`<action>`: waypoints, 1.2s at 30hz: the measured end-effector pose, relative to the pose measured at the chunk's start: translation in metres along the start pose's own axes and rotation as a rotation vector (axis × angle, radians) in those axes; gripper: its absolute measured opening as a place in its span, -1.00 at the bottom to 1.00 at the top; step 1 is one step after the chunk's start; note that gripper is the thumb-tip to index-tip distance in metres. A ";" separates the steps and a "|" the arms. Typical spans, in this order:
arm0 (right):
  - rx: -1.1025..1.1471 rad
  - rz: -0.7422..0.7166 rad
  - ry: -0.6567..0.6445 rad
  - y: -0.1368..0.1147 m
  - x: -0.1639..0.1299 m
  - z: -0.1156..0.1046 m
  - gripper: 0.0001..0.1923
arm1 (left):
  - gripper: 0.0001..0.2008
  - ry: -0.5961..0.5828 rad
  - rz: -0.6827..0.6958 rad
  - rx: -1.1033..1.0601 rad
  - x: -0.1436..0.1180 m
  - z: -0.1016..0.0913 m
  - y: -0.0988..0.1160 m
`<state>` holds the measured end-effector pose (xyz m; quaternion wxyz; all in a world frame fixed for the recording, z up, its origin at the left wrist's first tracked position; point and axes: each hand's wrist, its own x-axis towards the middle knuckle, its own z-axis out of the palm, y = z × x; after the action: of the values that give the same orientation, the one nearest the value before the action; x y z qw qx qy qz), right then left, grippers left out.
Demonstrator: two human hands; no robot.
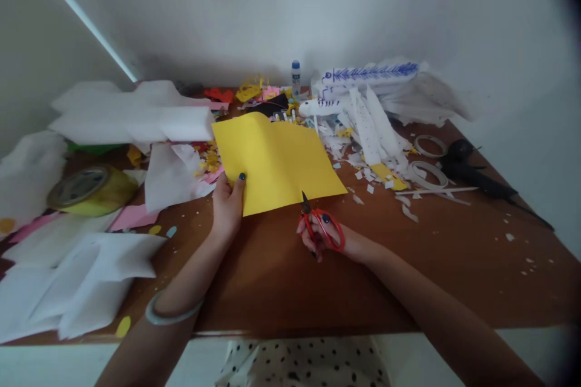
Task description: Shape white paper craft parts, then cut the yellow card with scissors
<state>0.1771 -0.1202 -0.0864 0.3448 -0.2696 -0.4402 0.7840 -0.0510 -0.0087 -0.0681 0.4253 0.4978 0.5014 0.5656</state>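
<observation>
A yellow sheet of paper [272, 160] lies tilted over the middle of the brown table [281, 278]. My left hand [227, 204] pinches its near left corner, thumb on top. My right hand [323, 236] grips small red-handled scissors [318, 222], whose short dark blades touch the sheet's near edge. A pale bangle sits on my left wrist.
White paper sheets [131, 118] and pink scraps pile up at the left beside a yellow tape roll [91, 189]. At the back stand a glue bottle [295, 77] and white rolled paper figures [367, 75] with blue markings. Clear tape rings [426, 174] and a black tool [472, 172] lie on the right.
</observation>
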 end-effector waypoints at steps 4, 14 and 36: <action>0.010 -0.019 0.004 -0.003 -0.001 0.002 -0.44 | -0.63 0.004 -0.003 0.000 -0.001 0.001 0.003; 0.044 -0.001 0.006 -0.001 0.000 -0.001 -0.48 | -0.63 0.016 0.050 -0.003 -0.005 0.003 0.003; 0.078 0.030 0.009 0.003 0.002 -0.002 -0.44 | -0.63 0.001 0.035 -0.051 -0.003 0.002 0.001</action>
<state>0.1760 -0.1187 -0.0899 0.3453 -0.2661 -0.4039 0.8043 -0.0486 -0.0114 -0.0678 0.4274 0.4954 0.4782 0.5859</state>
